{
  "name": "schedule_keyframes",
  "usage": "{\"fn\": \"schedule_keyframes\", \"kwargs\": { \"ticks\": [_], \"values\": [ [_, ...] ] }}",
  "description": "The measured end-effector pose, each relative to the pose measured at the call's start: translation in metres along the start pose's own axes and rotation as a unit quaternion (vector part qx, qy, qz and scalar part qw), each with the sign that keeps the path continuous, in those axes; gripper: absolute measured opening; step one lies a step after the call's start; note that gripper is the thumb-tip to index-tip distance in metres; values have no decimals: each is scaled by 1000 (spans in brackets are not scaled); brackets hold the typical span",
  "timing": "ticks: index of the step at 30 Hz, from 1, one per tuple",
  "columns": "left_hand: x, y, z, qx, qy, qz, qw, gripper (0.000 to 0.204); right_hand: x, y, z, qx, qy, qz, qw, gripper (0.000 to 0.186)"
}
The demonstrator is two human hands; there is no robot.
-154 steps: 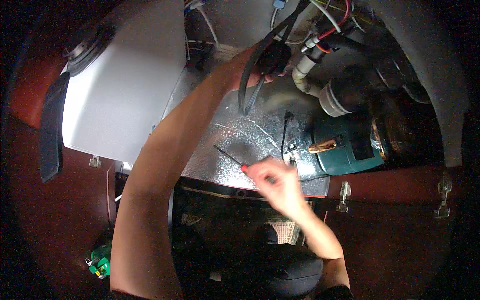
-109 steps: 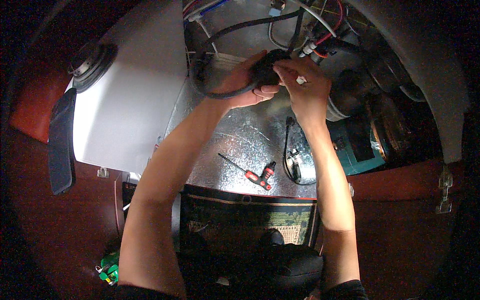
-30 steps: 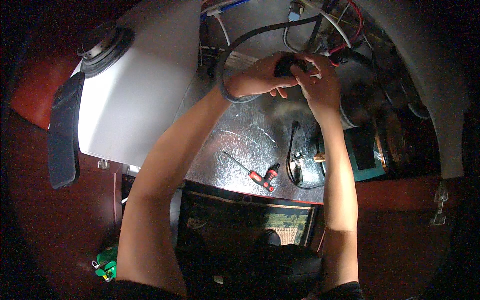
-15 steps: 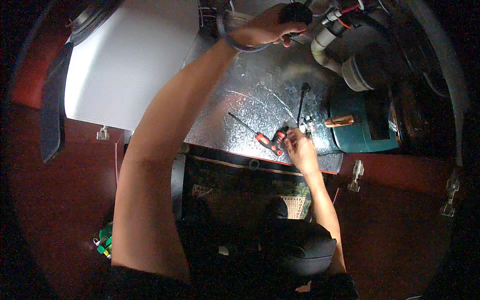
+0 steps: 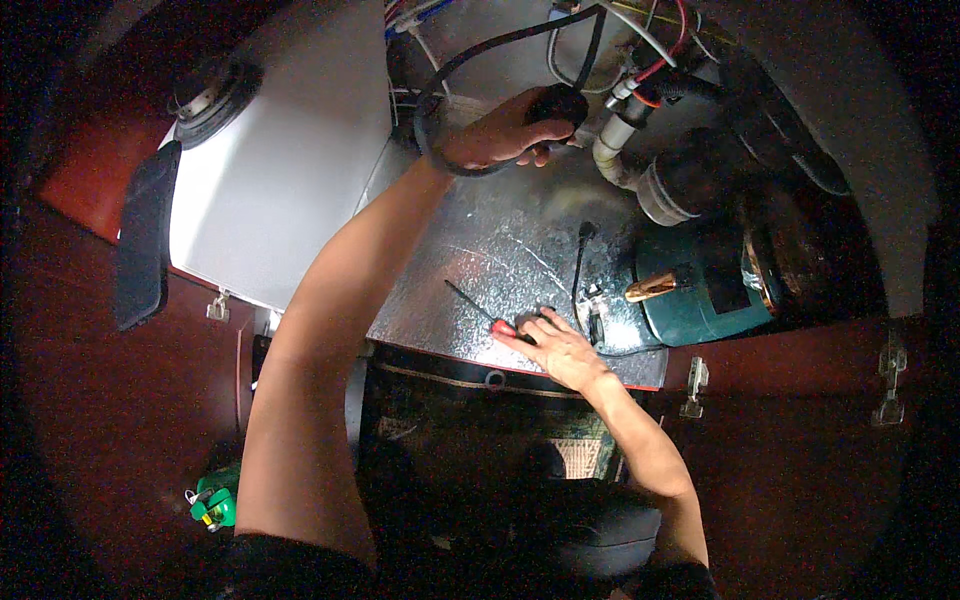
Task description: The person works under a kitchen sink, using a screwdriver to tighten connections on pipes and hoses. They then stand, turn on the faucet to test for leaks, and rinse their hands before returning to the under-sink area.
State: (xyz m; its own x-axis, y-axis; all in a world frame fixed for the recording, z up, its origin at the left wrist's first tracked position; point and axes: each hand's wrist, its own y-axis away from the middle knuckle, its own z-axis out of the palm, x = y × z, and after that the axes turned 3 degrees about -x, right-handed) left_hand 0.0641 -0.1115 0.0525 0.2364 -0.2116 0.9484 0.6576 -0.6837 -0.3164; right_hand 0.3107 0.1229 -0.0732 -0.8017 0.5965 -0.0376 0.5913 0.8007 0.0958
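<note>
- Clasping a black device [image 5: 556,108] in the left hand [image 5: 490,138], curled around it with the thumb along the near edge, over the far part of the silver lining [image 5: 420,290].
- Looping a black cable [image 5: 520,33] across the left wrist and up toward the top edge of the view.
- Laying the right hand [image 5: 568,358] over the handle end of a red-handled screwdriver [image 5: 503,327], with bent fingers slightly apart and the thumb beside the red part; cannot tell whether pinching it.
- Pointing the screwdriver's thin shaft away and to the left, near the front of the silver lining.
- Having a short black cord [image 5: 577,265] just beyond the right hand.
- Seeing, to the right, a teal machine [image 5: 690,315] near a pale pipe [image 5: 607,160].
- Finding a white panel [image 5: 270,170] left of the raised forearm.
</note>
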Motion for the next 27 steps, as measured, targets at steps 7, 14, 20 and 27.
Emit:
{"fn": "schedule_keyframes", "kwargs": {
  "ticks": [7,14,20,27],
  "values": [
    [-6,-1,-1,23,40,-21,999,66,-4,11,-12,143,-166,40,975,47],
    [-24,6,-20,21,91,-15,996,77,-14,20,-148,467,-217,218,829,50],
    [-6,6,-1,20,61,-39,997,76,9,2,-193,440,-178,213,854,45],
    [8,11,6,35,35,-35,998,76,15,-2,-191,428,-170,217,861,46]
  ]
}}
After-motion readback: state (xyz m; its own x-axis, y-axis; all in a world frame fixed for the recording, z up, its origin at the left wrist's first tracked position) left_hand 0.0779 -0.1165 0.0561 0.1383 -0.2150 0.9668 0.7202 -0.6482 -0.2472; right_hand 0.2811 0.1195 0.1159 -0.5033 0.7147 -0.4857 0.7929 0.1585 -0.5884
